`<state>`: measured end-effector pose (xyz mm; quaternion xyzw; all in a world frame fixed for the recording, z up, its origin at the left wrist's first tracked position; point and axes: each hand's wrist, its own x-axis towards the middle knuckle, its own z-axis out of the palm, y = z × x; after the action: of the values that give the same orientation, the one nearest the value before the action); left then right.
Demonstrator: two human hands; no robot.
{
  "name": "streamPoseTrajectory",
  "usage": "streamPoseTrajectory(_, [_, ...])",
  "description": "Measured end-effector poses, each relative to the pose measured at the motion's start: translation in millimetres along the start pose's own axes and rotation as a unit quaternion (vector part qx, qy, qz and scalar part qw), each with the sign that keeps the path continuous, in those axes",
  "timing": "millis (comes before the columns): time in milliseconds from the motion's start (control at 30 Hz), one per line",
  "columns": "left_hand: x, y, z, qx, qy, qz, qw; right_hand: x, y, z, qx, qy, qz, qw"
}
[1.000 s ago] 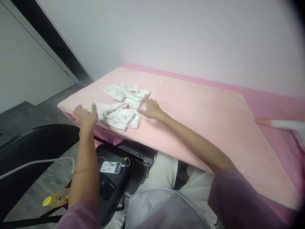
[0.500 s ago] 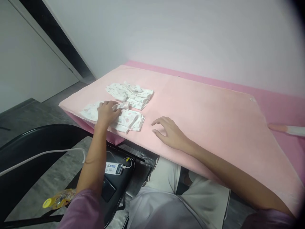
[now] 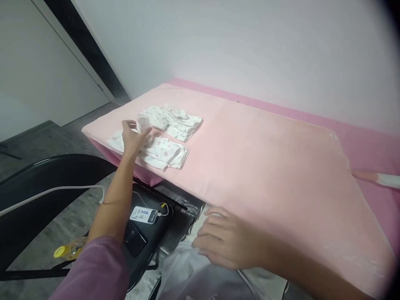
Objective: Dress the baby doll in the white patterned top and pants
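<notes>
A tabletop (image 3: pixel 256 146) draped in pale pink cloth (image 3: pixel 281 175), with a deeper pink layer (image 3: pixel 275 110) showing along the far side, runs beside a plain white wall (image 3: pixel 234 46) in a room with a gray floor (image 3: pixel 28 143) and a pale panel (image 3: pixel 53 62) at left. Below the near edge, a black seat (image 3: pixel 153 234) carries a dark flat slab (image 3: pixel 136 239) and a white device (image 3: pixel 143 214) with a cable plugged in; beside them are a black backrest (image 3: pixel 62 168) and a yellow-capped bottle (image 3: pixel 70 250). Blue print marks the device, too small to read from where I stand. Two white patterned garments lie side by side at the tabletop's left end, the farther garment (image 3: pixel 184 123) with its layered edge facing right, the nearer garment (image 3: pixel 162 152) close to the front edge. The person's left hand (image 3: pixel 134 135), reaching from a purple sleeve (image 3: pixel 100 266), has thumb and fingers curved around a raised, bunched fold of white cloth that appears to belong to the nearer piece. The right hand (image 3: pixel 223 237) hangs by the front edge, well apart from both garments, fingers bent; its palm is hidden, and I cannot tell how far it is closed.
</notes>
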<state>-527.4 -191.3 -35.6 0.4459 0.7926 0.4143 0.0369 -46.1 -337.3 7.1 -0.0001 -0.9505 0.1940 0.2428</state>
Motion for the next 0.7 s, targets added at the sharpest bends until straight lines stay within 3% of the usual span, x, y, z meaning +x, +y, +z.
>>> streamPoseTrajectory(133, [-11.5, -4.7, -5.8, 0.065, -0.064, -0.034, 0.995, -23.0, -4.7, 5.7, 0.008, -0.038, 0.011, 0.999])
streamPoseTrajectory(367, [-18.1, -0.5, -32.8, 0.125, -0.155, -0.021, 0.98, -50.7, 10.5, -1.3, 0.104, 0.014, 0.119, 0.987])
streamPoseTrajectory(567, [-14.8, 6.4, -40.0, 0.171, -0.143, -0.024, 0.974, -58.2, 8.1, 0.4, 0.148, 0.011, 0.178, 0.973])
streamPoseTrajectory(700, [-8.4, 16.6, -34.0, 0.212, -0.183, 0.023, 0.96, -57.5, 1.0, 17.7, 0.177, -0.008, 0.183, 0.967])
